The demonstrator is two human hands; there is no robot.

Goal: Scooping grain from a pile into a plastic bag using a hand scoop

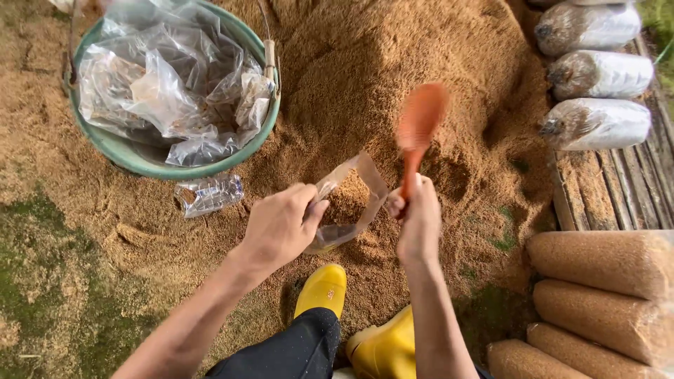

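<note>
My left hand [282, 223] pinches the rim of a clear plastic bag [351, 203] and holds its mouth open above a big heap of brown sawdust [393, 63]. My right hand [416, 219] grips the handle of an orange scoop [419, 121], which is raised and blurred just right of the bag's mouth. A little sawdust lies in the bottom of the bag.
A green tub [126, 156] full of empty clear bags [168, 77] stands at the upper left, and one crumpled bag [208, 194] lies beside it. Packed sawdust bags [604, 261] are stacked at the lower right, others [597, 74] on wooden slats at the upper right. Yellow boots [322, 288] stand below.
</note>
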